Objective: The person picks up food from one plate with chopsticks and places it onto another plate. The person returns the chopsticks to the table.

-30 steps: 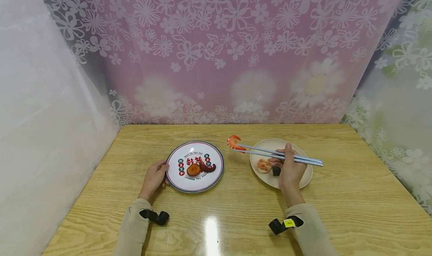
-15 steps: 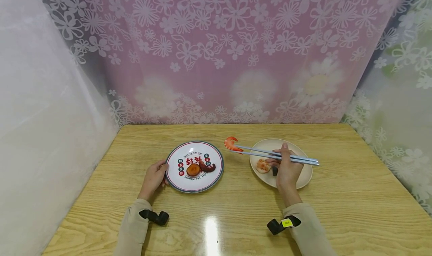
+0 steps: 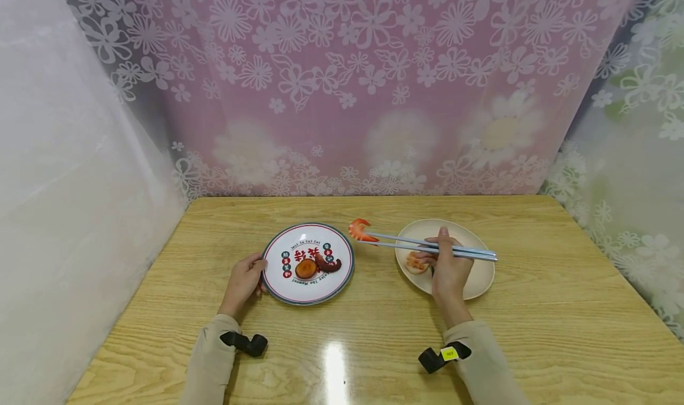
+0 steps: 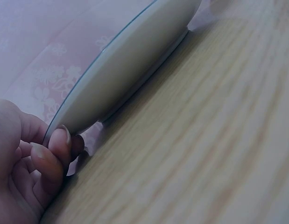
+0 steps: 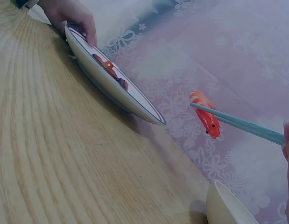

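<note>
While left fingers (image 4: 60, 144) pinch the "Moment" plate (image 3: 275, 253), right fingers (image 3: 443, 240) grip chopsticks (image 5: 247, 126) holding shrimp (image 3: 356, 230).

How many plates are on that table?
2: the printed white plate, its rim pinched by the left hand, and the plain cream plate, partly hidden beneath the right hand.

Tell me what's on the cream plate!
On the cream plate there's a round pale piece with orange bits, and a dark sliver peeking out. The right hand and chopsticks cover some of the plate, so anything hidden there can't be seen.
</note>
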`<action>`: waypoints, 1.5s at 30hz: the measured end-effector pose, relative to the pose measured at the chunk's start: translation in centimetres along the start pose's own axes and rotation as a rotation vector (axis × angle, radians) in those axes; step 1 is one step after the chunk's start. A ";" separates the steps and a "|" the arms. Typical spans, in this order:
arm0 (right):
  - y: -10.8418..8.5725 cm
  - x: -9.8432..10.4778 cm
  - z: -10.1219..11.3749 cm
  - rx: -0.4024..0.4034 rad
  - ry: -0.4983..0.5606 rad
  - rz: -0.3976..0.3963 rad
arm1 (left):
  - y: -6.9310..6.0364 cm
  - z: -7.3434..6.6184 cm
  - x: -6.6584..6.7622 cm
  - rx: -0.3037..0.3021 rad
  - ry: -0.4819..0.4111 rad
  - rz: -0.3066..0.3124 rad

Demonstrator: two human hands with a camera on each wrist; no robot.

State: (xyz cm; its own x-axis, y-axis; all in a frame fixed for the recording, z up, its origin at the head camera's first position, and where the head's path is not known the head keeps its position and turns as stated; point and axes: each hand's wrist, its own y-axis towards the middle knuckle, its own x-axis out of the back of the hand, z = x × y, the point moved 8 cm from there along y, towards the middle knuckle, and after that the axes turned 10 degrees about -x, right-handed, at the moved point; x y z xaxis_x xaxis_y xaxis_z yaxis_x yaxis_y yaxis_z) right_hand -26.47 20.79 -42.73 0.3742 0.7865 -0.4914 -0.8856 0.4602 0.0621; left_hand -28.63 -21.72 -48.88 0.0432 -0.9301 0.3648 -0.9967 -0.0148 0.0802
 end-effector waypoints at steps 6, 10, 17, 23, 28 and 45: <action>-0.4 -0.6 -0.2 0.007 -0.058 0.029 | 0.1 0.2 -0.1 0.010 0.012 -0.003; -0.5 -0.8 -0.6 0.000 -0.060 0.040 | 0.1 0.4 -0.2 0.037 0.027 -0.003; -0.9 -1.7 -0.8 -0.027 -0.088 0.056 | 0.1 0.3 0.0 0.049 0.035 -0.007; -1.0 -2.8 -1.8 -0.054 -0.103 0.078 | 0.1 0.3 0.1 0.047 0.018 -0.009; -1.1 -3.2 -2.7 -0.048 -0.136 0.086 | 0.2 0.3 0.1 0.032 0.012 -0.011; -1.3 -4.7 -4.4 -0.087 -0.109 0.109 | 0.3 0.3 -0.1 0.018 0.001 -0.011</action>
State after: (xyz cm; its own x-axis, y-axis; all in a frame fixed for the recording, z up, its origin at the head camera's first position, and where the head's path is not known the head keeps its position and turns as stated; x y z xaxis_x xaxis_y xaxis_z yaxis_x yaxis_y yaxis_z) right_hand -28.26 14.67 -44.37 0.2981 0.8720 -0.3882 -0.9413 0.3361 0.0320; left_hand -29.00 -21.80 -49.19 0.0538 -0.9294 0.3653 -0.9973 -0.0314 0.0671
